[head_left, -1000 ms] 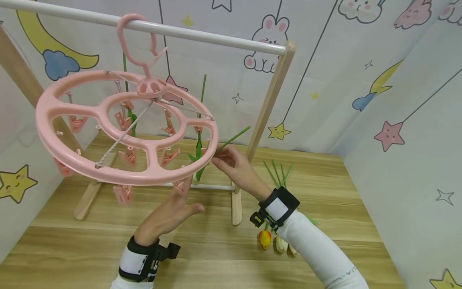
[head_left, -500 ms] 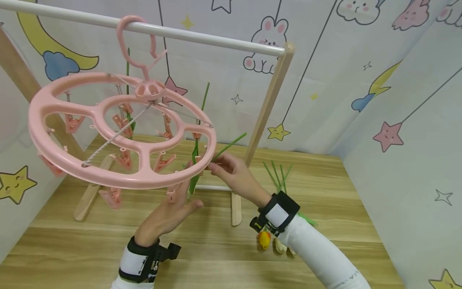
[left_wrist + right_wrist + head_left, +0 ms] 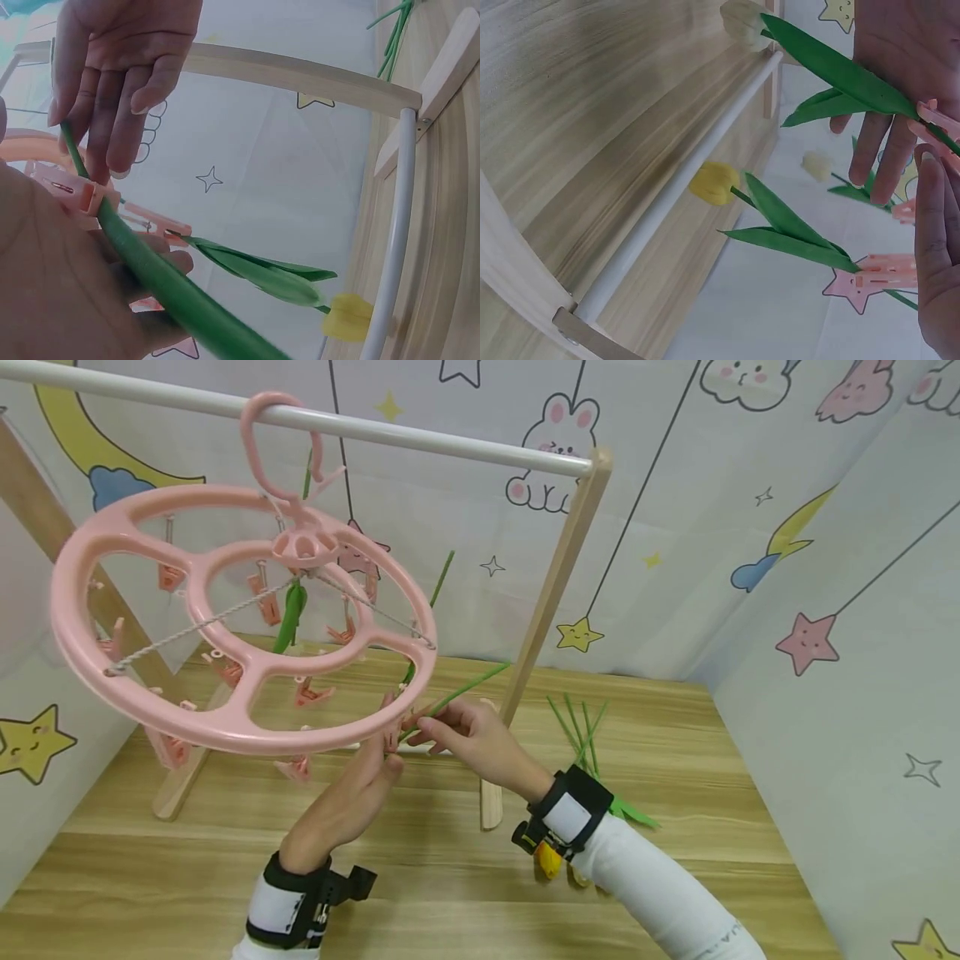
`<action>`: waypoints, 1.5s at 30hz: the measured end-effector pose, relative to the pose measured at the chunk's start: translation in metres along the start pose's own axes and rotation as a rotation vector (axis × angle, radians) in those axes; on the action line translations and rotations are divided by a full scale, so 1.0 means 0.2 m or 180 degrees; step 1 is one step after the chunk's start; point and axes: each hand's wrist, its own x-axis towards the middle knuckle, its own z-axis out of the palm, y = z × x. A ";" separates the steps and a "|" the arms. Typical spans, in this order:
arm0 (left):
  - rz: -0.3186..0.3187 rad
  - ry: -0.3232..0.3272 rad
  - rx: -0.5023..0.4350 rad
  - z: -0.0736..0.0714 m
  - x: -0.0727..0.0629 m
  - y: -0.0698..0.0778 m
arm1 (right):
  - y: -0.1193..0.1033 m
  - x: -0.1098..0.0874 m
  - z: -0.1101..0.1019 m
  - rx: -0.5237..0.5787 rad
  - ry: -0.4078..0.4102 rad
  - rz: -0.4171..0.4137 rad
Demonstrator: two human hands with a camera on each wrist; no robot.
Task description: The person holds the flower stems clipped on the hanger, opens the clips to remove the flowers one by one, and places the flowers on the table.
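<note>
A pink round clip hanger (image 3: 337,740) hangs by its hook from the rack's bar. My right hand (image 3: 483,743) pinches the green stem (image 3: 480,677) of an artificial tulip, whose leaves (image 3: 836,71) and pale bloom (image 3: 742,22) point down. The stem passes through the jaws of a pink clothespin (image 3: 94,199). My left hand (image 3: 341,814) holds this clothespin from the other side, its fingers behind the stem and leaves; the thumb's grip is partly hidden. Close by, a yellow tulip (image 3: 349,316) hangs upside down from another clothespin (image 3: 885,270).
A wooden rack post (image 3: 558,572) stands behind my right hand, with a white lower bar (image 3: 401,202) near the table. Several loose tulips (image 3: 588,735) lie on the wooden table (image 3: 450,893), partly under my right forearm. More clothespins (image 3: 168,747) dangle from the hanger.
The hanger has turned and tilted, shifting its hanging tulips. My right hand has moved left and down with the stem. My left thumb has come closer to the clothespin.
</note>
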 end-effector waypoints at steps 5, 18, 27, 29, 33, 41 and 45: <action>0.0031 0.0101 -0.0097 -0.01 0.01 0.01 | 0.00 -0.01 0.01 -0.0051 -0.0106 0.0125; 0.0272 0.1252 -0.0048 -0.03 0.02 0.02 | 0.00 -0.01 0.04 -0.0104 -0.0149 0.0229; 0.0179 0.1318 0.0044 -0.04 0.02 0.03 | 0.03 -0.02 0.01 -0.0120 0.0154 0.0257; 0.0139 0.1323 0.0087 -0.04 0.02 0.03 | 0.03 -0.02 -0.01 0.0057 0.0304 0.0209; 0.0066 0.1346 0.0133 -0.04 0.02 0.03 | 0.03 -0.01 -0.04 0.0456 0.0622 -0.0020; 0.0096 0.1392 0.0127 -0.03 0.02 0.03 | 0.00 -0.01 -0.03 0.0997 0.0780 -0.0121; 0.0147 0.1473 -0.0006 -0.02 0.02 0.03 | 0.01 -0.02 -0.01 0.1103 0.0814 -0.0110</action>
